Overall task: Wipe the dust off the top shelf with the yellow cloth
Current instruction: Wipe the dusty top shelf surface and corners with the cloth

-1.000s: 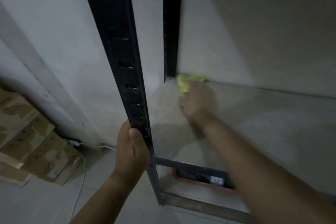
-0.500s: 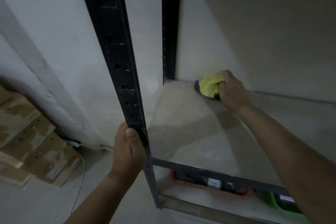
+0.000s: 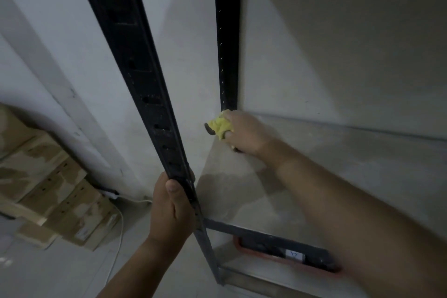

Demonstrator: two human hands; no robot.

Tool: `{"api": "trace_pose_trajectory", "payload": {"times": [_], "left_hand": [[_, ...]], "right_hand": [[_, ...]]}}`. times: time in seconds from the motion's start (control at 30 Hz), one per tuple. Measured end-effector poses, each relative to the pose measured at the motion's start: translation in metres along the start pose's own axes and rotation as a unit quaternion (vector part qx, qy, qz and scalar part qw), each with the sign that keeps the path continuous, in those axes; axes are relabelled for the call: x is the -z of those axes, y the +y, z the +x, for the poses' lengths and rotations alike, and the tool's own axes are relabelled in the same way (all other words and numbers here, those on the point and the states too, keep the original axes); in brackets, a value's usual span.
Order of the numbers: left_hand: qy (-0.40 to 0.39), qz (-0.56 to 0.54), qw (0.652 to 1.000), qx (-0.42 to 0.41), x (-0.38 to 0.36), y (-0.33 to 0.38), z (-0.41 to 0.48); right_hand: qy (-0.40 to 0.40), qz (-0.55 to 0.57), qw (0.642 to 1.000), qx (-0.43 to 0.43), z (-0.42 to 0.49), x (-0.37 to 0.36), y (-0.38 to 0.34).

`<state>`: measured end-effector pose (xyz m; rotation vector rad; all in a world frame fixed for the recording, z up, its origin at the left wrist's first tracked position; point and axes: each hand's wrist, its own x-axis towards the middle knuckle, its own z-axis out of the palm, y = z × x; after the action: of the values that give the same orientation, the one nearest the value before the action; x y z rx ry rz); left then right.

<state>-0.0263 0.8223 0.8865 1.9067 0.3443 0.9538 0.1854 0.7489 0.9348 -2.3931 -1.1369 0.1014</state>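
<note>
Dim room, plain pale wall (image 3: pixel 60 31), light grey floor (image 3: pixel 55 276), wooden boards (image 3: pixel 48 189) stacked low at the left, white cable (image 3: pixel 122 227) trailing over the floor beside them

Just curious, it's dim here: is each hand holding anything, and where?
The right hand grips the bunched cloth by its right part, at the shelf's back left corner. The left hand grips the front post low down, just above the shelf.
</note>
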Motion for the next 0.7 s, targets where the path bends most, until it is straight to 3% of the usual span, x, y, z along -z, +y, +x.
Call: {"api": "trace_pose_trajectory", "payload": {"times": [0.07,0.13,0.23,0.33,0.5,0.6,0.67,0.7], "left_hand": [[-0.007,0.000,1.000,-0.007,0.000,0.002,0.000],[-0.015,-0.002,1.000,-0.009,-0.001,0.005,0.000],[-0.028,-0.001,1.000,-0.012,0.000,0.010,0.000],[-0.025,0.004,0.999,-0.022,0.000,0.013,0.001],[-0.022,-0.015,0.999,-0.017,-0.001,0.014,0.003],[-0.027,-0.011,0.999,-0.019,0.001,0.014,0.003],[-0.031,-0.010,0.999,-0.022,0.003,0.015,0.003],[-0.032,-0.012,0.999,-0.023,0.004,0.014,0.002]], "right_hand": [[-0.039,0.022,0.996,0.076,-0.017,0.024,0.014],[-0.011,0.023,0.997,0.068,-0.036,0.045,0.035],[0.078,-0.050,0.993,-0.075,-0.069,0.068,0.084],[0.066,-0.054,0.981,-0.173,-0.120,0.074,0.115],[0.078,0.002,0.994,-0.080,-0.172,0.034,0.047],[-0.008,0.077,0.996,0.048,-0.190,-0.003,-0.017],[-0.044,0.140,0.989,0.035,-0.194,-0.001,-0.027],[-0.002,0.152,0.988,-0.001,-0.191,0.009,-0.018]]}}
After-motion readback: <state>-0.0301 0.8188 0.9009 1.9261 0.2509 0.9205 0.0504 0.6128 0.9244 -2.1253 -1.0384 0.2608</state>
